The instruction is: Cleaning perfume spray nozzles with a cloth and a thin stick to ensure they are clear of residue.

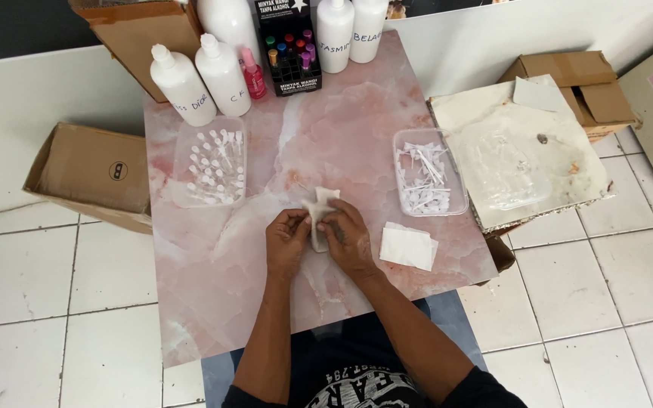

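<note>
Both hands meet at the middle of the pink marble tabletop (pixel 213 279); left hand (pixel 287 243) and right hand (pixel 348 238) each pinch a white cloth (pixel 319 205) (crumpled, partly hidden by fingers); best kept taut with fingertips close together; it looks soft, pale and creased, its upper end resting on the tabletop.

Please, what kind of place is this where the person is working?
Probably a small home workshop for filling little bottles with scented liquid. Large white bottles stand at the back of a pink marble-pattern tabletop, beside clear trays of small vials and plastic caps.
</note>
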